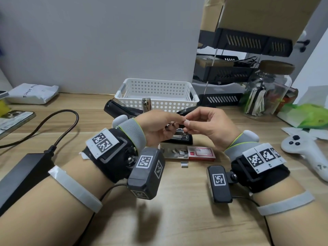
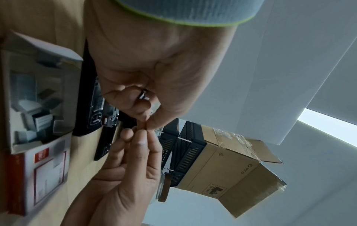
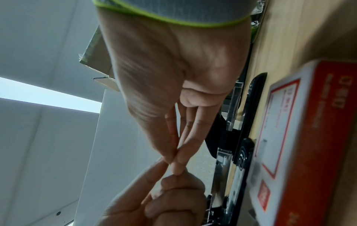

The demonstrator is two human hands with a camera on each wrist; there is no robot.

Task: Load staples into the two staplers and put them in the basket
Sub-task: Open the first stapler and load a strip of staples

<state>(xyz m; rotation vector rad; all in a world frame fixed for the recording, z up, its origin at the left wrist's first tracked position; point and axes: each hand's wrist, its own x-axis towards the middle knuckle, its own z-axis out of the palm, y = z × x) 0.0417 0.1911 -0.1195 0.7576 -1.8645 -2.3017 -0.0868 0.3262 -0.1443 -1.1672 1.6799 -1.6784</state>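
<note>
Both hands meet in the air over an open black stapler at the table's middle. My left hand and right hand pinch, fingertip to fingertip, a small staple strip that their fingers almost hide. In the wrist views the pinch shows at the left hand and the right hand. A second black stapler lies open just in front of the white perforated basket. A red-and-white staple box with its tray pulled out lies in front of the near stapler, beside a loose staple strip.
A black power brick with its cable and a phone lie at the left. A white controller, a glass jar and green packaging sit at the right. Black file trays and a cardboard box stand behind.
</note>
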